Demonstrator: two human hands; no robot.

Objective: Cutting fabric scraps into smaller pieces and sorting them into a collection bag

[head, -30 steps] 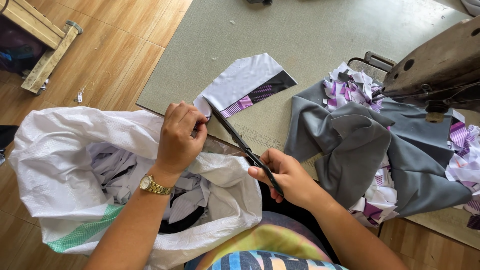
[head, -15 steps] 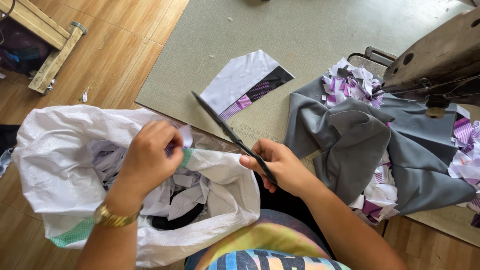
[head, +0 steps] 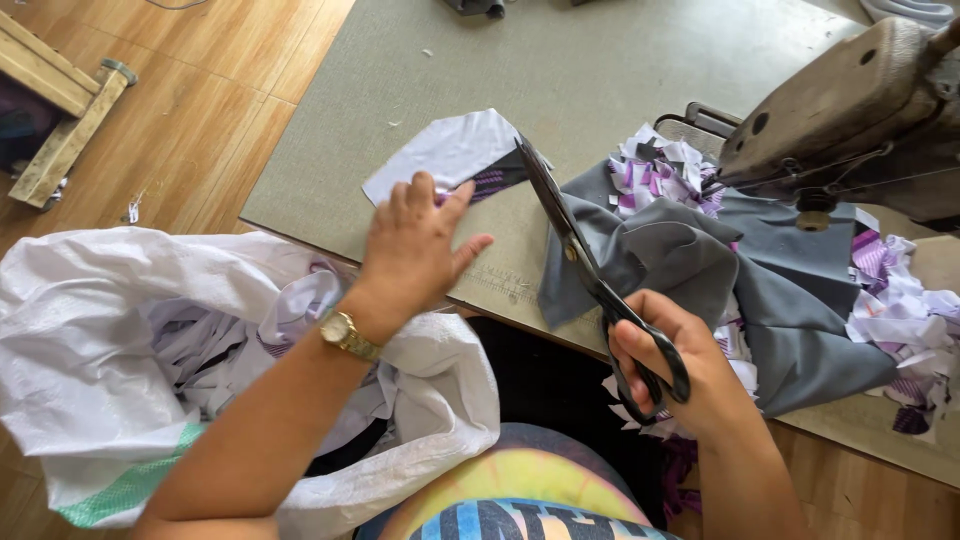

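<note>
Tabletop (head: 620, 60): grey mat, wood floor beside it.
Left hand (head: 418, 245): fingers apart, flat on white cloth piece (head: 450, 150).
Right hand (head: 670, 370): grip clamped on black scissors (head: 580, 255).

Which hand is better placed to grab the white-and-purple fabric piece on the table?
Left. The left hand already lies flat on the fabric piece, fingers spread. The right hand is occupied gripping the scissors, blades shut and pointing toward the piece, so probably it can't grasp.
</note>
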